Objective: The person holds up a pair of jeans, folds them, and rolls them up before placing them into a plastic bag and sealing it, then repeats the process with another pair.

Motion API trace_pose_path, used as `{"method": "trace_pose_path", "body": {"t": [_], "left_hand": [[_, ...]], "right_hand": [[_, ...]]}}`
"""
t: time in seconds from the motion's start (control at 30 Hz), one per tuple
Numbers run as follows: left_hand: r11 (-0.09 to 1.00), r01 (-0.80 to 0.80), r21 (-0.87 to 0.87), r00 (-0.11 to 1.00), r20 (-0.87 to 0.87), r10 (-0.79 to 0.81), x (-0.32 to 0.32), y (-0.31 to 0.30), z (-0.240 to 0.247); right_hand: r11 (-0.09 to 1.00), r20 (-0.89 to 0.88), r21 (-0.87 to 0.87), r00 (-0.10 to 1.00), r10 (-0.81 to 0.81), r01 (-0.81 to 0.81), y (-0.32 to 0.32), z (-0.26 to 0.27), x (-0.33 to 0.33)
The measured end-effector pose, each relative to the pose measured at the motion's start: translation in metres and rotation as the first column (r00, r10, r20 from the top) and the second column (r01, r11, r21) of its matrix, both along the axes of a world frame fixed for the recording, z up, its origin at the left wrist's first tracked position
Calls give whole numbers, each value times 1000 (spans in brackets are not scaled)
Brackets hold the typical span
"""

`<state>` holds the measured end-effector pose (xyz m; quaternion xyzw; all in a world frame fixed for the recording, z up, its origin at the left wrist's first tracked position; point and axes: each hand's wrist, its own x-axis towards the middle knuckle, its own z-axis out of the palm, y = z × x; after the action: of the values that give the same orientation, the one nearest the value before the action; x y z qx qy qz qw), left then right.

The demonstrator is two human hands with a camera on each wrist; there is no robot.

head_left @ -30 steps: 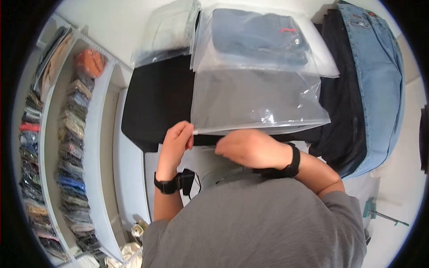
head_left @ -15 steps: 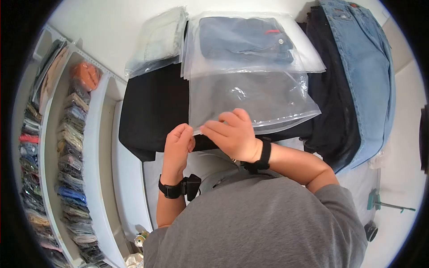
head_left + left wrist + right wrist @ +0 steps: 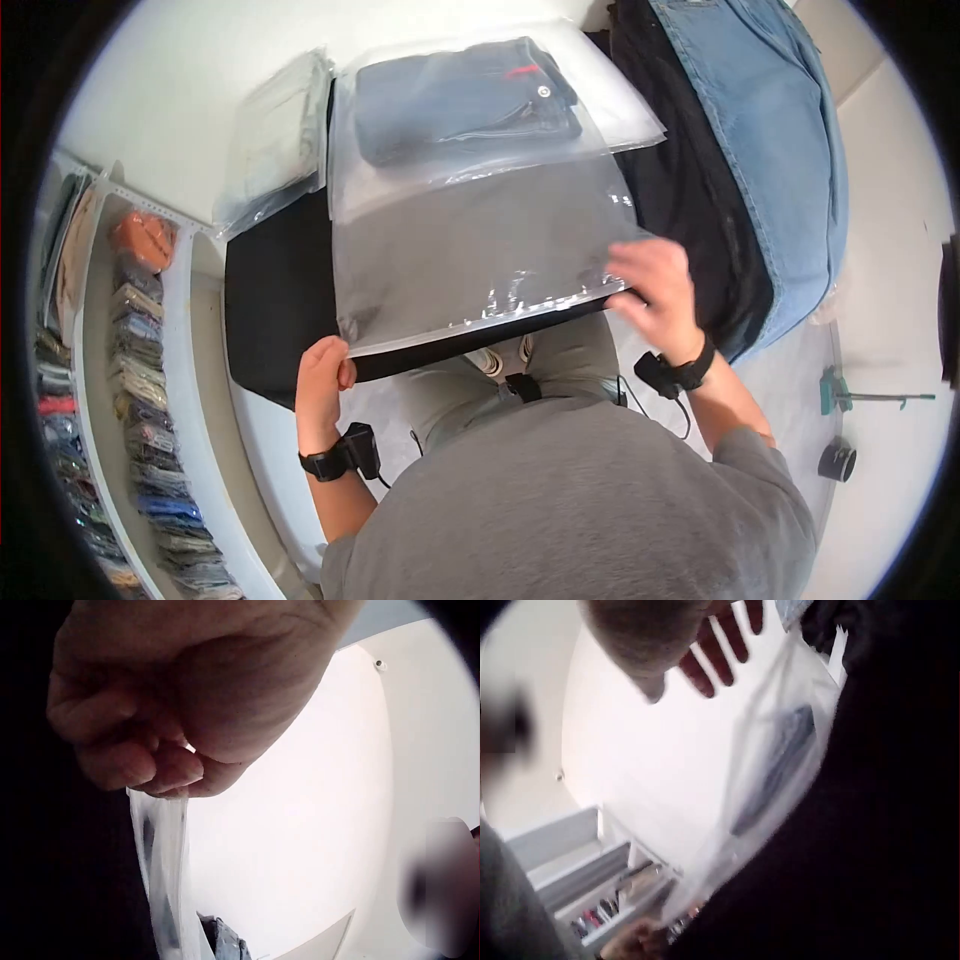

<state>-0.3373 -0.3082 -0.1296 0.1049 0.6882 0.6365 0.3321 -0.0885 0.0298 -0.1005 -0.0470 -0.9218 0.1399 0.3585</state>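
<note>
A clear plastic zip bag [image 3: 480, 235] lies flat on the black-covered table, its opening edge along the table's front. Folded dark blue jeans [image 3: 450, 105] with a red tag and a metal button show through the plastic at its far end. My left hand [image 3: 322, 385] pinches the bag's front left corner. From that hand's curled fingers [image 3: 176, 769] the translucent edge hangs down in the left wrist view. At the opposite corner is my right hand [image 3: 662, 290], fingers extended and thumb apart. The right wrist view shows those fingers [image 3: 724, 656] spread near the bag.
Another bagged garment [image 3: 275, 140] lies at the table's back left, and white plastic bags [image 3: 620, 100] are stacked under the jeans. Black trousers [image 3: 690, 200] and light blue jeans [image 3: 770, 160] drape over the right side. Shelves [image 3: 205, 420] of bagged clothes stand left.
My right hand has swept from the left corner along the bag's opening edge to the right end. The left hand keeps its pinch on the corner. The head view has shifted.
</note>
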Motion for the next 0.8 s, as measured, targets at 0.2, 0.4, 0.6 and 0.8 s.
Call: {"method": "trace_pose_path", "body": {"t": [0.2, 0.4, 0.6, 0.8], "left_hand": [[999, 8, -36, 1000, -4, -9, -3, 0, -7], [996, -24, -89, 999, -28, 22, 1, 2, -9], [910, 153, -385, 964, -143, -223, -13, -1, 4], [937, -10, -348, 862, -478, -168, -65, 45, 60]], "right_hand": [[572, 382, -637, 856, -348, 516, 48, -1, -2], [393, 332, -852, 938, -103, 345, 39, -28, 24], [662, 662, -436, 716, -222, 609, 45, -14, 32], [806, 381, -445, 897, -223, 390, 103, 22, -37]]}}
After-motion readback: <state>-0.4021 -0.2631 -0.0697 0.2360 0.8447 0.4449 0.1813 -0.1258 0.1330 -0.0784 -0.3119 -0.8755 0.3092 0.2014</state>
